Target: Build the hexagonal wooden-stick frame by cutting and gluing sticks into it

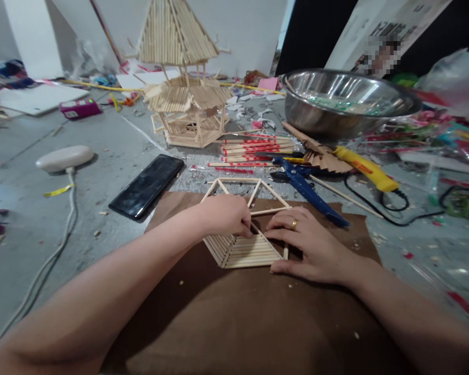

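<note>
A hexagonal frame of thin wooden sticks (254, 252) lies flat on a brown sheet (234, 317). Its near and left sections are filled with rows of sticks; the far sections show bare outlines and spokes. My left hand (227, 214) is closed over the middle of the frame, fingertips bent down at the near section's inner end. Whatever it pinches is hidden by the fingers. Around the frame's right corner lies my right hand (303, 242), with a ring on one finger. Its thumb presses the near edge and its fingers rest along the right side, holding the frame.
Behind the frame stands a stick pavilion model (193, 104). Red-marked sticks (254, 150), blue-handled pliers (308, 190), a yellow corded tool (369, 169) and a steel bowl (347, 109) lie beyond. A phone (147, 186) and a white corded device (65, 158) are at left.
</note>
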Demonstrator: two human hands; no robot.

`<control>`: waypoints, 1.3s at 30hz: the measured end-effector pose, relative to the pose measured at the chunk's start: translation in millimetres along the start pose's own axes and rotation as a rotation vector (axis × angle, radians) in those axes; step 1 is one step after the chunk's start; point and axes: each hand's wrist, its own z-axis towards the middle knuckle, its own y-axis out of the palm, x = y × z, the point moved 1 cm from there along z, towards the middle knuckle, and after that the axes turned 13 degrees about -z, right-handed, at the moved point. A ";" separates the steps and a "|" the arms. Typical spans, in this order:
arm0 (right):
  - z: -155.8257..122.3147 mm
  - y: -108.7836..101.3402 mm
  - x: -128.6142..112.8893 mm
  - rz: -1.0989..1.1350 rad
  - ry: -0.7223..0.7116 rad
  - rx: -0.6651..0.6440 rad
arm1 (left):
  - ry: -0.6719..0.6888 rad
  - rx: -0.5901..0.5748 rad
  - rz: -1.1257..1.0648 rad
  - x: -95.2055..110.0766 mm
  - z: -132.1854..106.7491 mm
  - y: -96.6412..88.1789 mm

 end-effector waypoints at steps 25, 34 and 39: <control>0.6 0.7 -0.5 0.004 -0.001 0.002 | -0.028 0.001 0.035 0.8 -0.9 -1.2; 0.8 -0.3 -0.3 0.003 0.004 -0.006 | -0.034 0.004 0.018 1.2 -1.0 -0.7; 0.7 -1.3 -1.2 0.000 0.003 -0.003 | -0.030 0.011 0.016 0.8 -1.4 -0.6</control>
